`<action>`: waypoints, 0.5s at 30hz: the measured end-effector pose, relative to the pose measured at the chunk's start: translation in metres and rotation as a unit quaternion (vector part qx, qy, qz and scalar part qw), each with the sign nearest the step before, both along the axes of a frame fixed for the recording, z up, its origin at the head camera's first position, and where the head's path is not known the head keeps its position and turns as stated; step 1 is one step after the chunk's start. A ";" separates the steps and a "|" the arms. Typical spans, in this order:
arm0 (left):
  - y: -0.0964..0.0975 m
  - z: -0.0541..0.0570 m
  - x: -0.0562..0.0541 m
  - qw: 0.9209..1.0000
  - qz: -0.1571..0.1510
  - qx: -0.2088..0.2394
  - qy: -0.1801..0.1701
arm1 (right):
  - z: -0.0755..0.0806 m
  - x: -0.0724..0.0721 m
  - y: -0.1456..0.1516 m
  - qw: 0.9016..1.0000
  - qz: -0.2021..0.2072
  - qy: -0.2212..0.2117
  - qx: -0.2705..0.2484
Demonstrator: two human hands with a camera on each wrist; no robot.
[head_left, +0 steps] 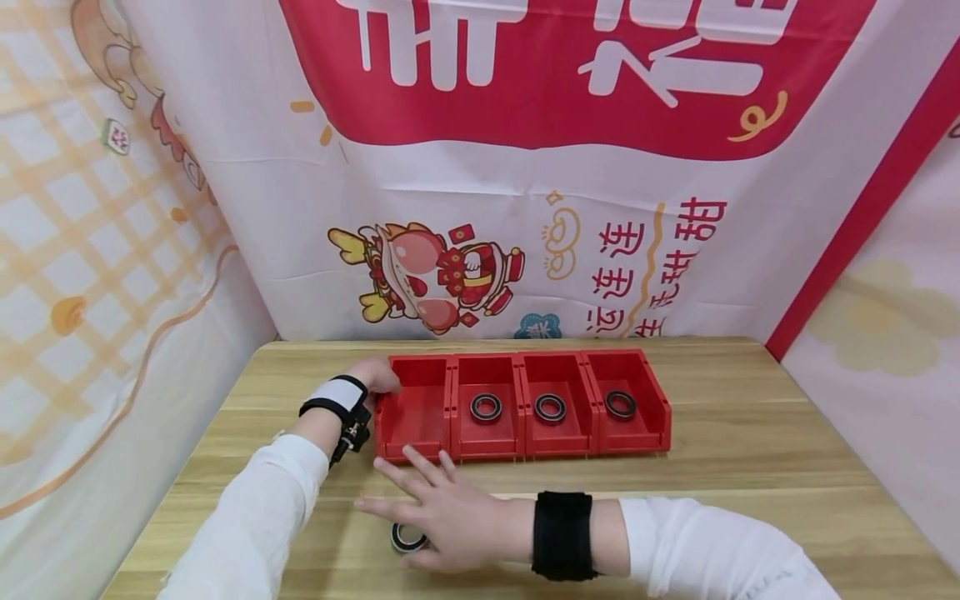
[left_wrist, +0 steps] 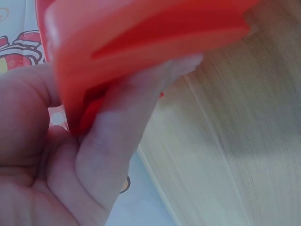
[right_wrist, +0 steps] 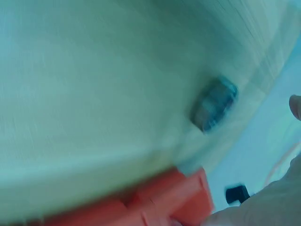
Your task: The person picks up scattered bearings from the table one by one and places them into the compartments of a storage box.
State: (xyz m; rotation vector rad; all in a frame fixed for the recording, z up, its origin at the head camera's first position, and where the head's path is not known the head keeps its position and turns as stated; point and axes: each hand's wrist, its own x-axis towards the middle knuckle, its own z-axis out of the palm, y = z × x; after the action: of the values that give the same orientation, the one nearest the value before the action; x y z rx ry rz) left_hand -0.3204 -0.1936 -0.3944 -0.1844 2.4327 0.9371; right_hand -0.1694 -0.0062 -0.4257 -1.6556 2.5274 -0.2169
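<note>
My left arm reaches out, my left hand (head_left: 378,377) gripping the side of the end red box (head_left: 418,412); my right hand (head_left: 456,518) is spread wide, fingers straight, partly hiding a black ring (head_left: 399,541) on the table (head_left: 750,425).

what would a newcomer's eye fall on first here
Probably the huge red patch with white lettering, on the cloth behind the table. Next comes the row of four red bins toward the table's back, with a dark ring in each of the three rightmost. Nearer the front, another ring is partly hidden by the right grip.
</note>
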 end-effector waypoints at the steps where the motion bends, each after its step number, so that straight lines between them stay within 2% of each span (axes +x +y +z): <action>1: 0.000 0.001 0.000 1.000 0.001 0.001 -0.001 | -0.006 0.001 0.001 1.000 0.007 -0.009 0.002; 6: 0.001 0.003 0.002 1.000 0.012 0.011 -0.004 | -0.024 0.004 0.003 0.996 0.014 -0.073 0.044; 8: 0.001 0.003 0.002 1.000 0.015 0.015 -0.008 | -0.028 0.005 0.003 0.994 0.012 -0.085 0.061; 12: 0.001 0.002 0.001 1.000 0.015 0.013 -0.011 | -0.033 0.007 0.003 0.994 0.016 -0.073 0.081; 15: 0.001 0.002 0.001 1.000 0.016 0.016 -0.013 | -0.034 0.007 0.001 0.996 0.030 -0.034 0.081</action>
State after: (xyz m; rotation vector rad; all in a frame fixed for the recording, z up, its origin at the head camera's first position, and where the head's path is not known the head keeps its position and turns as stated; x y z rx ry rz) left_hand -0.3191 -0.1928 -0.3926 -0.2228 2.3961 0.9809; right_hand -0.1623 -0.0054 -0.4599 -1.6305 2.3721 -0.0613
